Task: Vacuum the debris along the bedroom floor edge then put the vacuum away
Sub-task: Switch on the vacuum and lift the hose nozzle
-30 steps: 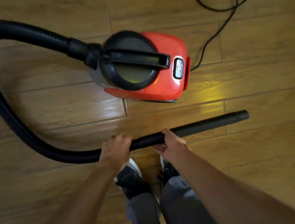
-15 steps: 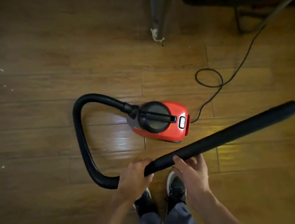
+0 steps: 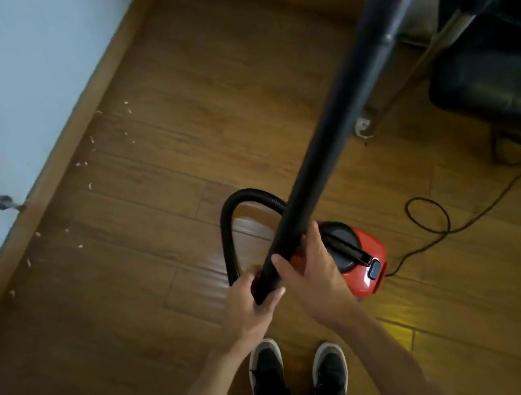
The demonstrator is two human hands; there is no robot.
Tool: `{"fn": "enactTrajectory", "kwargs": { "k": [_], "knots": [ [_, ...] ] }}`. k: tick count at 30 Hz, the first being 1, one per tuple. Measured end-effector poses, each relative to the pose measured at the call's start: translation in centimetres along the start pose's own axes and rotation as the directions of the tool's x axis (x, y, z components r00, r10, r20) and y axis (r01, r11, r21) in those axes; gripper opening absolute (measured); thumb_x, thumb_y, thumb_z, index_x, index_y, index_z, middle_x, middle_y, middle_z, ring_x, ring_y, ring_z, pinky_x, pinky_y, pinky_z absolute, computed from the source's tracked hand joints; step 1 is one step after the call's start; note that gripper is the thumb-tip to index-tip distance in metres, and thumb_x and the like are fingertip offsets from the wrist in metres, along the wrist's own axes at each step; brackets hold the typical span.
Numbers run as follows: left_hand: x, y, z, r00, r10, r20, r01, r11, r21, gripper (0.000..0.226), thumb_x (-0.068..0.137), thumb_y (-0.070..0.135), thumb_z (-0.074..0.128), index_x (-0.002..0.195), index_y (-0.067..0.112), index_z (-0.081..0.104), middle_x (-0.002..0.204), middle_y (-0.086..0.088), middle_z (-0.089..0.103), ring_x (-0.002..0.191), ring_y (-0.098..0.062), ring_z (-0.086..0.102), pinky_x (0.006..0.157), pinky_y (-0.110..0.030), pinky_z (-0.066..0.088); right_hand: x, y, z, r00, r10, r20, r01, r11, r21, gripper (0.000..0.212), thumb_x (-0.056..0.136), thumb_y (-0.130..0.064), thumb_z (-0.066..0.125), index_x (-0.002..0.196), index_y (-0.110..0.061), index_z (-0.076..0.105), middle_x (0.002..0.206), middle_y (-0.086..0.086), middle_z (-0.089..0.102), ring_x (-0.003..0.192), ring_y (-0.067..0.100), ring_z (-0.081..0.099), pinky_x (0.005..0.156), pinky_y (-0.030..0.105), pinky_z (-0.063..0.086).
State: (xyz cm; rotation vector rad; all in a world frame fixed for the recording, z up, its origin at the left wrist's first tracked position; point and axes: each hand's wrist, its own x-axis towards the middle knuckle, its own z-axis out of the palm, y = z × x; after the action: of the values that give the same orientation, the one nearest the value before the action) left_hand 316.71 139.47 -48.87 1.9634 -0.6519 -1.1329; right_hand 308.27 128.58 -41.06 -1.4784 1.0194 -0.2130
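Observation:
A red and black canister vacuum (image 3: pixel 364 262) sits on the wooden floor just ahead of my feet. Its ribbed black hose (image 3: pixel 229 234) loops up to a long black wand (image 3: pixel 336 121) that rises steeply toward the upper right. My left hand (image 3: pixel 252 299) grips the wand's lower end. My right hand (image 3: pixel 314 271) grips the wand just above it. Small white bits of debris (image 3: pixel 90 185) lie scattered along the floor edge by the wooden baseboard (image 3: pixel 67 134) at the left.
A black power cord (image 3: pixel 430 223) curls on the floor to the right of the vacuum. A dark chair (image 3: pixel 499 57) with metal legs stands at the upper right. A doorstop (image 3: pixel 6 203) sticks out of the pale wall at the left. My shoes (image 3: pixel 296 368) are at the bottom.
The wand has swung up from lying level to pointing steeply up and away. Both hands still hold it, now closer together. My view has lifted and shows the wall edge and debris.

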Motion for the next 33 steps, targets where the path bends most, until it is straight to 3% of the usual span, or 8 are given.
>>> {"fn": "enactTrajectory", "kwargs": {
  "k": [3, 6, 10, 14, 19, 23, 28, 33],
  "knots": [
    [0.0, -0.8, -1.8, 0.996, -0.076, -0.044, 0.061, 0.956, -0.286, 0.020, 0.083, 0.027, 0.072, 0.102, 0.029, 0.065, 0.096, -0.001, 0.074, 0.094, -0.015, 0.070, 0.082, -0.039, 0.059, 2.4, -1.9, 2.8, 0.981, -0.076, 0.176, 0.110, 0.976, -0.190, 0.056, 0.096, -0.015, 0.057, 0.142, -0.025, 0.026, 0.112, -0.001, 0.062, 0.097, 0.005, 0.066, 0.079, 0.024, 0.059],
    [-0.4, -1.4, -3.2, 0.981, -0.164, -0.102, 0.088, 0.852, -0.516, 0.030, 0.089, 0.001, 0.065, 0.106, 0.025, 0.064, 0.102, -0.001, 0.073, 0.102, -0.013, 0.068, 0.084, -0.025, 0.056, 4.6, -2.9, 6.3, 0.949, -0.091, 0.300, 0.197, 0.918, -0.344, 0.057, 0.097, -0.023, 0.057, 0.141, -0.032, 0.022, 0.110, 0.002, 0.063, 0.095, 0.014, 0.067, 0.079, 0.037, 0.060],
    [-1.3, -2.5, -5.0, 0.956, -0.210, -0.206, 0.021, 0.748, -0.663, 0.024, 0.089, -0.006, 0.061, 0.107, 0.010, 0.065, 0.094, -0.003, 0.075, 0.096, -0.016, 0.070, 0.079, -0.023, 0.056, 6.7, -3.7, 10.9, 0.884, -0.090, 0.459, 0.308, 0.851, -0.425, 0.060, 0.098, -0.029, 0.054, 0.145, -0.036, 0.018, 0.103, 0.004, 0.064, 0.089, 0.021, 0.066, 0.076, 0.045, 0.057],
    [-1.5, -3.4, -5.6, 0.895, -0.326, -0.304, 0.011, 0.697, -0.717, 0.024, 0.086, -0.006, 0.065, 0.107, 0.006, 0.063, 0.086, 0.001, 0.076, 0.086, -0.009, 0.071, 0.068, -0.016, 0.052, 7.7, -3.3, 14.8, 0.783, -0.128, 0.608, 0.456, 0.783, -0.423, 0.068, 0.098, -0.031, 0.052, 0.149, -0.041, 0.008, 0.094, 0.003, 0.061, 0.078, 0.021, 0.062, 0.068, 0.044, 0.055],
    [-1.1, -4.7, -3.5, 0.751, -0.616, -0.240, 0.186, 0.546, -0.817, 0.019, 0.086, 0.007, 0.069, 0.100, 0.015, 0.059, 0.092, -0.002, 0.071, 0.078, -0.004, 0.066, 0.060, -0.010, 0.049, 9.0, -2.2, 18.0, 0.679, -0.084, 0.729, 0.518, 0.758, -0.396, 0.078, 0.100, -0.032, 0.051, 0.155, -0.034, -0.004, 0.131, 0.005, 0.056, 0.101, 0.019, 0.058, 0.076, 0.024, 0.040],
    [-0.7, -5.4, -2.8, 0.693, -0.679, -0.245, 0.200, 0.506, -0.839, 0.006, 0.092, 0.021, 0.063, 0.090, 0.017, 0.059, 0.080, 0.005, 0.066, 0.073, -0.001, 0.061, 0.057, -0.003, 0.044, 10.4, -1.4, 19.7, 0.649, 0.012, 0.761, 0.467, 0.783, -0.411, 0.077, 0.100, -0.033, 0.052, 0.156, -0.034, 0.000, 0.131, 0.000, 0.057, 0.098, 0.008, 0.056, 0.074, 0.016, 0.039],
    [-1.1, -7.1, -4.0, 0.695, -0.632, -0.342, 0.032, 0.503, -0.864, 0.009, 0.091, 0.018, 0.065, 0.097, 0.012, 0.066, 0.076, -0.009, 0.068, 0.072, -0.020, 0.065, 0.069, -0.030, 0.051, 11.8, -0.3, 22.6, 0.636, 0.099, 0.766, 0.411, 0.796, -0.444, 0.058, 0.098, -0.033, 0.056, 0.149, -0.029, 0.030, 0.112, -0.007, 0.060, 0.100, 0.012, 0.061, 0.063, 0.007, 0.040],
    [-1.7, -9.7, -6.3, 0.659, -0.660, -0.360, -0.023, 0.461, -0.887, 0.011, 0.091, 0.016, 0.065, 0.097, 0.006, 0.066, 0.078, -0.011, 0.069, 0.072, -0.020, 0.066, 0.071, -0.032, 0.054, 12.3, -0.4, 26.1, 0.593, 0.271, 0.759, 0.349, 0.763, -0.544, 0.053, 0.096, -0.030, 0.059, 0.144, -0.020, 0.038, 0.103, 0.002, 0.063, 0.089, 0.014, 0.066, 0.065, 0.019, 0.054]
  ]
}}
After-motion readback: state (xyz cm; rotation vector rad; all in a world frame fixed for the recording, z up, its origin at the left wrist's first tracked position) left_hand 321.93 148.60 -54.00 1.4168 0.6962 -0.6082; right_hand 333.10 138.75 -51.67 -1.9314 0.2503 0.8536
